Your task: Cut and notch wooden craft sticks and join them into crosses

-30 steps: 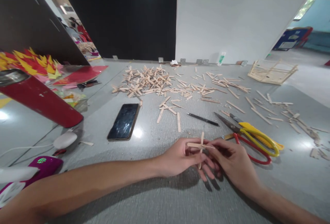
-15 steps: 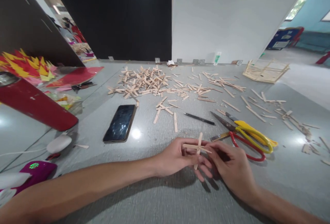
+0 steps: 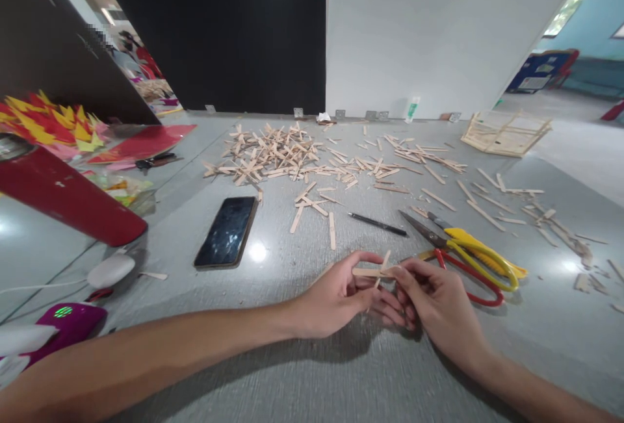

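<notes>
Between my two hands, near the table's front, is a small cross of wooden sticks (image 3: pixel 366 273). My left hand (image 3: pixel 336 296) curls round its left side, with the fingers bent behind it. The thumb and forefinger of my right hand (image 3: pixel 429 296) pinch the cross near its right end. One stick points up and slightly right; its lower part is largely hidden by the fingers. Just beyond my hands lie a loose stick (image 3: pixel 332 230) and a black pen (image 3: pixel 377 223). Scissors with red and yellow handles (image 3: pixel 468 251) rest beside my right hand, over a yellow cutter (image 3: pixel 487 254).
A phone (image 3: pixel 227 232) lies left of centre. Behind it spreads a pile of wooden sticks (image 3: pixel 273 153). At the left are a red bottle (image 3: pixel 73 195), a white mouse-like object (image 3: pixel 112 271) and a purple item (image 3: pixel 73 325). A stick frame (image 3: pixel 507 137) stands back right.
The stick cross has tilted and shifted slightly up and right. My right fingers have closed further over its right side, and its upright stick now leans right.
</notes>
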`<move>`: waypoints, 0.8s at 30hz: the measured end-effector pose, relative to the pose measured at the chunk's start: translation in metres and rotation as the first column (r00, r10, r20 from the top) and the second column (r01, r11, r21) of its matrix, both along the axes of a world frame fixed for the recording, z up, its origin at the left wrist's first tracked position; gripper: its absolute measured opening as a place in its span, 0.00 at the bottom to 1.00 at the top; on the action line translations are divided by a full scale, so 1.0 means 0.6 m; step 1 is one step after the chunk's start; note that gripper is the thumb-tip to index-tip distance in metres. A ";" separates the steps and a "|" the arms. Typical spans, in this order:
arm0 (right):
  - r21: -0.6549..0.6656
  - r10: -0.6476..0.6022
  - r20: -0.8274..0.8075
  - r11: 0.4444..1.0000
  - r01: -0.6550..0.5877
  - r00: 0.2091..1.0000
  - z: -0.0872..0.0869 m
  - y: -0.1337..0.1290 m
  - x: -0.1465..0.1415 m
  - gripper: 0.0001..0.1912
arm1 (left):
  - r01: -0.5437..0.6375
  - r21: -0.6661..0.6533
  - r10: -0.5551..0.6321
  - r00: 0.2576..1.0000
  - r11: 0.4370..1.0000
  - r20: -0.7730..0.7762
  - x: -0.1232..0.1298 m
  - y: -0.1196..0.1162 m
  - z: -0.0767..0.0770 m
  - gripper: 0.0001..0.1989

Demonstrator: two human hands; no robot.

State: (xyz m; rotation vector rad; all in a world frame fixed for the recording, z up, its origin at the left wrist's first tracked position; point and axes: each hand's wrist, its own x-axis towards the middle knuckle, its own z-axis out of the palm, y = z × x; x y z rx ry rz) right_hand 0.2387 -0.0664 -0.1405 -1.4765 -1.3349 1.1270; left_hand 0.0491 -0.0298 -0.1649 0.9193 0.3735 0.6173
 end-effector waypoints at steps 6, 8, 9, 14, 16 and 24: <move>-0.004 0.077 0.084 0.997 -0.077 0.993 -0.006 0.005 0.006 0.22 | -0.107 -0.018 0.105 0.992 0.994 -0.073 0.004 -0.003 0.012 0.18; 0.016 0.104 0.111 0.994 -0.106 0.988 -0.007 0.007 0.010 0.19 | -0.108 -0.017 0.106 0.991 0.994 -0.087 0.003 -0.001 0.014 0.21; 0.027 0.119 0.125 0.992 -0.124 0.985 -0.007 0.007 0.011 0.18 | -0.107 -0.013 0.105 0.990 0.994 -0.094 0.002 0.000 0.014 0.23; -0.017 0.180 0.113 0.984 -0.179 0.977 -0.005 0.008 0.013 0.18 | -0.109 0.001 0.109 0.988 0.994 -0.110 -0.003 0.001 0.012 0.33; -0.049 0.146 0.048 0.988 -0.144 0.988 -0.002 0.008 0.011 0.18 | -0.113 -0.007 0.112 0.989 0.994 -0.098 -0.003 0.000 0.011 0.35; -0.139 0.083 -0.132 0.985 -0.101 0.988 0.005 0.017 0.009 0.26 | -0.266 0.002 0.264 0.955 0.964 -0.135 0.001 -0.007 0.011 0.28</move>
